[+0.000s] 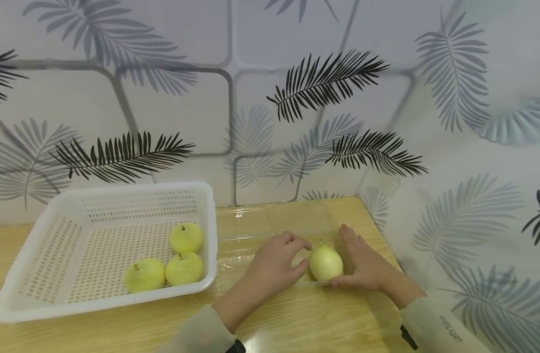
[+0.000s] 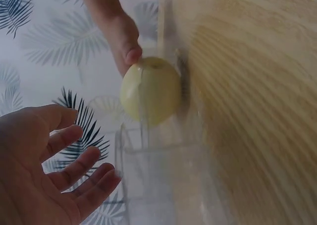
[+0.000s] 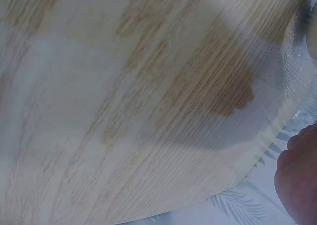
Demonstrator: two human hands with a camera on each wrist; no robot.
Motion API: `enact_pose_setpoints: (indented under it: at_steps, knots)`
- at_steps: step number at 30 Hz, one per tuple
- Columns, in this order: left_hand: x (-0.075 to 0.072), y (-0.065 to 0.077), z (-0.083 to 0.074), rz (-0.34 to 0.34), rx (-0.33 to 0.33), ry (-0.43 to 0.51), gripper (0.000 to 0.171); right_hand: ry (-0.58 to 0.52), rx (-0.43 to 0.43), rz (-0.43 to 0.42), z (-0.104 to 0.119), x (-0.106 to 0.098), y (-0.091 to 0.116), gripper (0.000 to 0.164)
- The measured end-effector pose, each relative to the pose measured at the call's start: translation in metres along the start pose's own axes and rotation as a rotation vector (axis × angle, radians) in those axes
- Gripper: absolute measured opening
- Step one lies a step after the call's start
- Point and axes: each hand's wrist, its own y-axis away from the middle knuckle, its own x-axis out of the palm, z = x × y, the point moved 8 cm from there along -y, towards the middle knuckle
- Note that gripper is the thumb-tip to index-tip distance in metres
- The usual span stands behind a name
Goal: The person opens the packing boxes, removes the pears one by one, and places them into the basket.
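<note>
A round yellow-green pear (image 1: 325,263) with a thin stem sits at the right end of a clear plastic box (image 1: 234,264) on the table. My right hand (image 1: 362,262) is beside the pear at that end, fingers stretched and spread, thumb low by the box's front rim. To the pear's left, my left hand (image 1: 276,260) hovers with loosely bent fingers. Its palm and fingers hold nothing in the left wrist view, where the pear (image 2: 151,91) appears behind the clear wall. Only part of the right hand (image 3: 299,175) enters the right wrist view.
A white perforated basket (image 1: 210,220) stands on the left of the table, with pears (image 1: 144,275) grouped in its right front corner. The wood-grain table (image 1: 296,323) ends at the right, near my right hand. A leaf-patterned wall covering (image 1: 252,113) rises close behind.
</note>
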Motion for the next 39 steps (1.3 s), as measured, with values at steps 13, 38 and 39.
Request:
enact_pose_setpoints:
  at_steps: [13,38,39]
  knots:
    - [0.042,-0.016,-0.008,0.119,-0.010,0.021,0.031,-0.007,0.009,0.020,0.001,-0.001,0.002,0.134]
    - [0.083,-0.031,-0.002,0.257,-0.129,0.114,0.063,-0.014,0.019,0.024,-0.002,0.001,0.003,0.132]
    - [0.084,-0.032,-0.002,0.259,-0.128,0.112,0.064,-0.016,0.018,0.023,-0.002,0.001,0.003,0.132]
